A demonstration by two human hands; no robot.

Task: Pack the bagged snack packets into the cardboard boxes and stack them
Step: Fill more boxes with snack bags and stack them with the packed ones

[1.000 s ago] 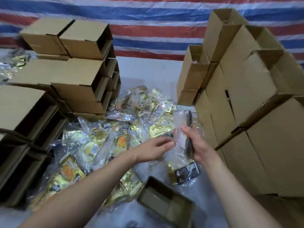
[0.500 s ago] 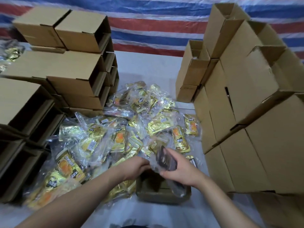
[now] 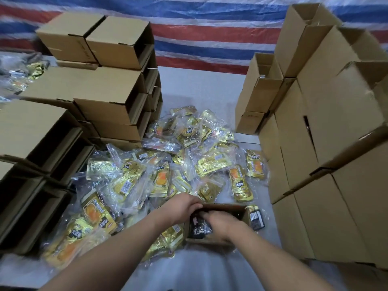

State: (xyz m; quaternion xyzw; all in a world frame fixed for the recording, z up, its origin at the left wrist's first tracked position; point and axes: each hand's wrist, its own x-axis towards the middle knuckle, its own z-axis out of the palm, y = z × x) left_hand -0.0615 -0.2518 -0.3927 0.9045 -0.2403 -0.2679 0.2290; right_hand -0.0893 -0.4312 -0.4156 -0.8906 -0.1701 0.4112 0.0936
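Cardboard box stacks frame the scene: a tall stack of boxes (image 3: 327, 143) from 1 to 4 o'clock, and a lower stack of open boxes (image 3: 100, 80) from 9 to 11 o'clock. Between them, at centre, a heap of bagged snack packets (image 3: 168, 169) lies on the pale desk (image 3: 199, 91). At 6 o'clock sits one small open box (image 3: 224, 207), touching the heap's near edge.

The left hand (image 3: 180, 206) rests on the box's far-left rim, fingers curled over it. The right hand (image 3: 222, 222) is down inside the box, pressing on a dark packet in clear wrap (image 3: 198, 226); its fingers are blurred, so I cannot tell whether they pinch the packet or merely push it flat.

To do this well, I judge the left hand should brace the box while the right seats the bag flat, so loose plastic does not catch on the rim.

Another dark packet (image 3: 256, 217) lies just outside at 5 o'clock. The box floor is hidden by the hands, and the labels are too small to read.
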